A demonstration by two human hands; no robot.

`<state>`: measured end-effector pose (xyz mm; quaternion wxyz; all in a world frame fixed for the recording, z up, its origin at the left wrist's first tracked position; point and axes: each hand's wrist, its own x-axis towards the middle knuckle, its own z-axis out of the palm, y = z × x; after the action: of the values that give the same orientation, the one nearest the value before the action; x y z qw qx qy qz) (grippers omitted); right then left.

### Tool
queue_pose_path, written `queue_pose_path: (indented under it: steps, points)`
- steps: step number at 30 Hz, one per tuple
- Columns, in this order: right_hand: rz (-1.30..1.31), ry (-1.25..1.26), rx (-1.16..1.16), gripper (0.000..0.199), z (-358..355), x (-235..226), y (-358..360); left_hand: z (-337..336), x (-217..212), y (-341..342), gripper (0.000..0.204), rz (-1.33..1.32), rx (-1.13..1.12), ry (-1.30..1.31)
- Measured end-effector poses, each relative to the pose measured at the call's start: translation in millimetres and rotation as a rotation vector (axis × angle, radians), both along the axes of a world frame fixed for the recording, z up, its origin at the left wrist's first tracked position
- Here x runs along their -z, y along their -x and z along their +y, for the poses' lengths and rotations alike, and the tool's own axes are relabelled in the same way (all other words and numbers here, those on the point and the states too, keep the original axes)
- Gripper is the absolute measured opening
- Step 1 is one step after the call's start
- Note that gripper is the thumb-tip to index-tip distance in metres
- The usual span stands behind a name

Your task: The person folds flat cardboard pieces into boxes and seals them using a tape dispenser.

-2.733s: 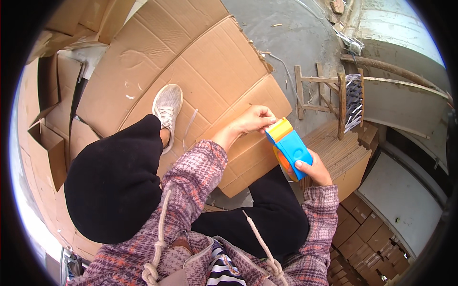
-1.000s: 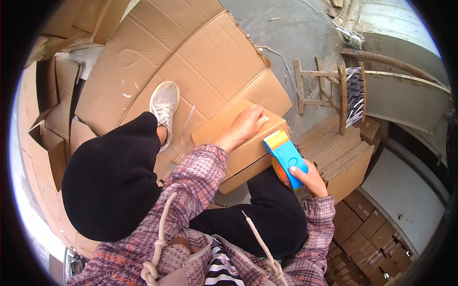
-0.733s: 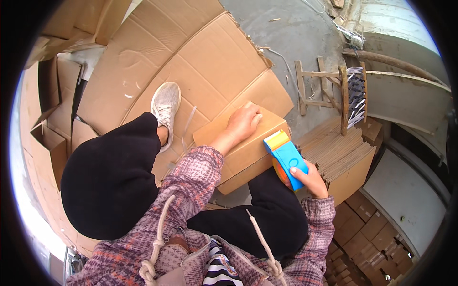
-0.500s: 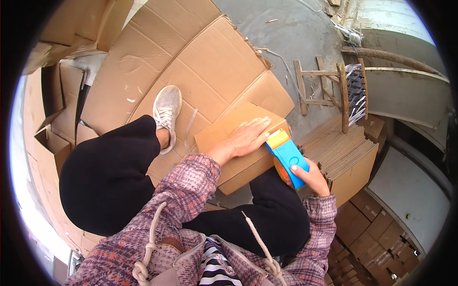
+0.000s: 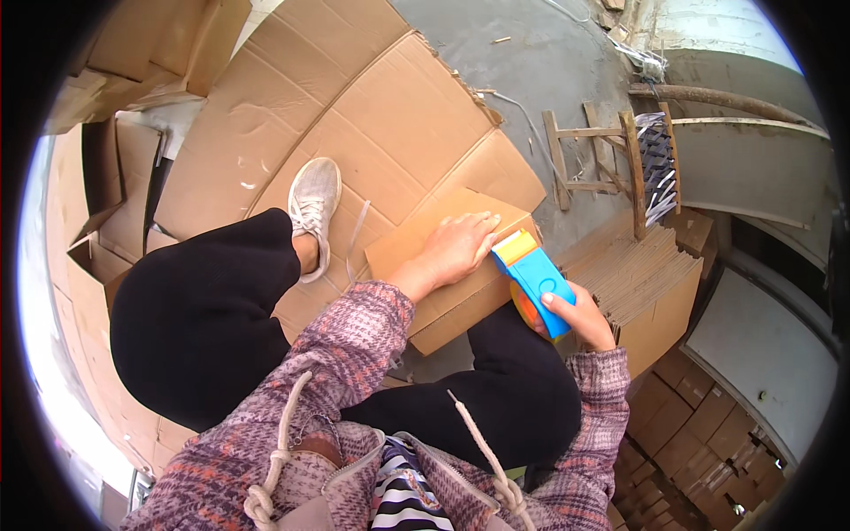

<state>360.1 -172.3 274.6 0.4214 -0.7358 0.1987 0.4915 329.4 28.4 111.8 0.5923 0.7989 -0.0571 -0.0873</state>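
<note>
A brown cardboard box (image 5: 465,311) rests in front of me, between my legs. My left hand (image 5: 456,250) lies flat on its top, fingers stretched toward the right edge. In my right hand (image 5: 584,316) is a blue and yellow tape dispenser (image 5: 542,276), gripped with the thumb on its upper face. The yellow end of the dispenser meets the box's right edge, close to my left fingertips. An orange and yellow roll shows on the dispenser's underside. My right fingers are mostly hidden beneath it.
Flattened cardboard (image 5: 390,115) covers the floor under my shoe (image 5: 314,199). To the right stands a stack of folded cardboard (image 5: 633,274), with a wooden stool (image 5: 633,168) with a woven seat beyond it. Open boxes (image 5: 102,257) are at the left.
The dispenser has shifted very slightly at the box's right edge, tilting a little with my right hand. My left fingers have bent and drawn back a little on the box top.
</note>
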Motion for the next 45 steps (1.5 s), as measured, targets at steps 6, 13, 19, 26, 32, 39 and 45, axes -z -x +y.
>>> queue_pose_path:
  steps: [6,13,19,26,32,39,45]
  points:
    - [-0.020,-0.061,-0.019,0.042,0.4,-2.6,-3.3,16.9,-40.8,22.1,0.019,-0.187,-0.149,-0.389]
    - [-0.084,-0.130,-0.039,0.040,-9.0,13.7,-6.1,18.1,-36.3,58.8,0.061,-0.577,0.714,-0.464]
    - [0.025,-0.159,-0.111,0.046,-13.1,20.9,-16.4,7.1,-27.3,43.1,0.061,-0.825,0.889,-0.514]
    - [0.140,-0.176,-0.091,0.049,-3.2,17.0,-22.9,-5.4,-16.2,16.7,0.048,-0.989,1.142,-0.324]
    - [0.150,-0.166,-0.152,0.051,-5.0,16.9,-21.0,-4.7,-16.5,20.1,0.049,-0.934,1.178,-0.325]
    - [0.146,-0.186,-0.131,0.050,-39.0,8.7,0.2,-6.5,-20.5,15.5,0.049,-0.890,1.199,-0.336]
    - [0.109,-0.162,-0.031,0.048,-87.2,20.4,51.7,-8.0,-22.8,13.8,0.048,-0.851,1.216,-0.312]
